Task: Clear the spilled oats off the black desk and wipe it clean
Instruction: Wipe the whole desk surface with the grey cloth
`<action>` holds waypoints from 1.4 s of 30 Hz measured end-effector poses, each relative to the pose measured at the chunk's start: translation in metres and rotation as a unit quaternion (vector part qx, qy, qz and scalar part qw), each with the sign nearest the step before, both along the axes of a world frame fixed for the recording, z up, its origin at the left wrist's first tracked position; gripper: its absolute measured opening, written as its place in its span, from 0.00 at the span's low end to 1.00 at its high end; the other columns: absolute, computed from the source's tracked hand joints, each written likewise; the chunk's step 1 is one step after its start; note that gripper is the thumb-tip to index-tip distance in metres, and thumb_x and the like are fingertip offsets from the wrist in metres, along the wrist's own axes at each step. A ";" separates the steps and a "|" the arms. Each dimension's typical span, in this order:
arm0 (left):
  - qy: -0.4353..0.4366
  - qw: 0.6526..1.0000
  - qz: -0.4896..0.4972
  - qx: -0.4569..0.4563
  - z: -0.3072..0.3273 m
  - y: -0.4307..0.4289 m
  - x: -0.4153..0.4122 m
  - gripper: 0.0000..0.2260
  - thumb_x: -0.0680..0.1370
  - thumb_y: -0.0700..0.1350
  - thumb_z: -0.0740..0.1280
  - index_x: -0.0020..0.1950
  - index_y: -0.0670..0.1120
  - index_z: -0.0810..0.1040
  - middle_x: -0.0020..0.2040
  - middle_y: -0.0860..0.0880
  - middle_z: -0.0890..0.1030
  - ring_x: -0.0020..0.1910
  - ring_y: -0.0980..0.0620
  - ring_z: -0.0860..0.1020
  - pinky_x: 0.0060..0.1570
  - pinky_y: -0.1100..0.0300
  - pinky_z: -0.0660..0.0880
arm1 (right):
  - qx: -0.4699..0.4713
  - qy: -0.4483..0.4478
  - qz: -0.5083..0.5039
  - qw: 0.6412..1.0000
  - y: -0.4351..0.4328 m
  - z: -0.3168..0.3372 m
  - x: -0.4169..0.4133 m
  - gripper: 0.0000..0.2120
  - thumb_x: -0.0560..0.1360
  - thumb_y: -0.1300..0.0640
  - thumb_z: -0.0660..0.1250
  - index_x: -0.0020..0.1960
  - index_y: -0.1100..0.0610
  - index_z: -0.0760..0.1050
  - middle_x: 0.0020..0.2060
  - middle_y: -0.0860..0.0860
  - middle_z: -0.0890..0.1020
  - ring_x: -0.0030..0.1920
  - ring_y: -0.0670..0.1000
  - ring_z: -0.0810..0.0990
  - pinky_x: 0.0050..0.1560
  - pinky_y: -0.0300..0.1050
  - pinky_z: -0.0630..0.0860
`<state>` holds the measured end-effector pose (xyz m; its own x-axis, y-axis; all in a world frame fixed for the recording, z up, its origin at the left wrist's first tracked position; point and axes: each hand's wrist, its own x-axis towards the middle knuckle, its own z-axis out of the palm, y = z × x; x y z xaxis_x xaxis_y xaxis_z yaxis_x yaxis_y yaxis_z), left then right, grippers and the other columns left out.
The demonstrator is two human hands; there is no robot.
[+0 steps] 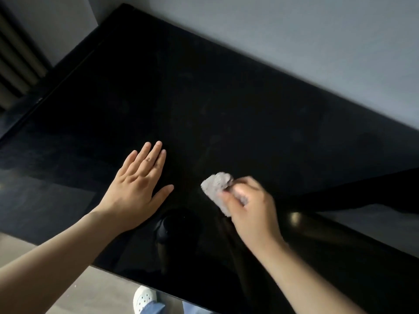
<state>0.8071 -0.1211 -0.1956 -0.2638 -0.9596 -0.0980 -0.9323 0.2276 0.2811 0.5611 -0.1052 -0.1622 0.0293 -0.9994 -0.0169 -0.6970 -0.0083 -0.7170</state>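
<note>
While the right hand (251, 210) grips a cloth (215, 185), a shoe (144, 299) stands nearby.

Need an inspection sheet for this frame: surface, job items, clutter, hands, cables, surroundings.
Surface: black desk, glossy, faint smears; no oats visible.
Job's things: pale cloth wad on the desk, in the right hand.
Clutter: nothing seen.
Hands: left hand lies flat on the desk, fingers straight; right hand grips the cloth wad, motion-blurred.
Cables: nothing seen.
Surroundings: grey wall behind the desk; ribbed panel at upper left; white shoe on the floor below the near edge.
</note>
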 end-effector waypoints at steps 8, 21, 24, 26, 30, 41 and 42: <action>-0.002 1.000 0.002 -0.006 -0.006 -0.003 0.001 0.36 0.77 0.65 0.42 0.79 0.45 0.48 0.79 0.50 0.43 0.77 0.53 0.37 0.74 0.57 0.35 | -0.041 0.130 -0.158 0.978 -0.060 -0.014 -0.017 0.18 0.76 0.50 0.64 0.30 0.51 0.63 0.41 0.45 0.72 0.36 0.49 0.72 0.38 0.44 0.65; -0.015 1.000 0.003 -0.014 0.002 -0.007 -0.002 0.36 0.77 0.65 0.42 0.79 0.44 0.46 0.79 0.48 0.41 0.77 0.50 0.37 0.75 0.53 0.38 | -0.058 0.025 -0.106 0.992 0.018 0.013 0.002 0.20 0.74 0.51 0.68 0.28 0.53 0.63 0.34 0.45 0.70 0.33 0.46 0.71 0.34 0.40 0.65; -0.024 1.000 0.005 -0.011 0.002 -0.008 -0.004 0.34 0.78 0.62 0.46 0.79 0.44 0.45 0.79 0.48 0.41 0.77 0.50 0.38 0.76 0.53 0.38 | -0.054 0.058 -0.187 0.979 -0.009 0.009 -0.003 0.23 0.77 0.52 0.65 0.28 0.52 0.59 0.34 0.46 0.69 0.31 0.47 0.68 0.33 0.43 0.59; -0.026 1.000 0.005 -0.001 0.003 -0.007 -0.001 0.34 0.79 0.62 0.47 0.79 0.44 0.45 0.79 0.48 0.41 0.77 0.50 0.37 0.75 0.53 0.38 | -0.049 0.109 -0.196 0.973 0.002 -0.008 0.013 0.20 0.77 0.52 0.64 0.30 0.52 0.61 0.38 0.45 0.71 0.33 0.46 0.68 0.32 0.41 0.56; 0.019 0.999 0.037 0.008 0.011 0.007 0.006 0.35 0.80 0.64 0.47 0.79 0.43 0.43 0.79 0.48 0.39 0.76 0.51 0.35 0.76 0.53 0.38 | -0.101 0.129 -0.110 0.980 0.067 -0.025 0.049 0.10 0.76 0.51 0.68 0.37 0.53 0.76 0.41 0.46 0.76 0.35 0.45 0.72 0.31 0.32 0.59; -0.039 0.999 0.015 0.007 -0.001 0.109 0.041 0.33 0.80 0.61 0.46 0.78 0.41 0.50 0.79 0.46 0.44 0.78 0.49 0.40 0.75 0.54 0.38 | -0.068 0.041 -0.067 0.995 0.095 0.003 0.027 0.15 0.74 0.46 0.64 0.32 0.51 0.70 0.39 0.44 0.74 0.35 0.45 0.73 0.34 0.39 0.67; -0.043 0.999 0.017 0.002 0.000 0.108 0.042 0.33 0.80 0.61 0.46 0.79 0.42 0.50 0.79 0.46 0.44 0.78 0.49 0.40 0.75 0.53 0.38 | -0.068 0.050 -0.106 0.991 0.086 0.002 0.024 0.15 0.75 0.49 0.65 0.32 0.50 0.67 0.39 0.44 0.73 0.35 0.45 0.72 0.34 0.39 0.65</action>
<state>0.8488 -0.0133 -0.1954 -0.2217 -0.9673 -0.1229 -0.9600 0.1945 0.2013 0.5847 -0.0189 -0.1600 -0.1766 -0.9761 0.1271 -0.7613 0.0536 -0.6461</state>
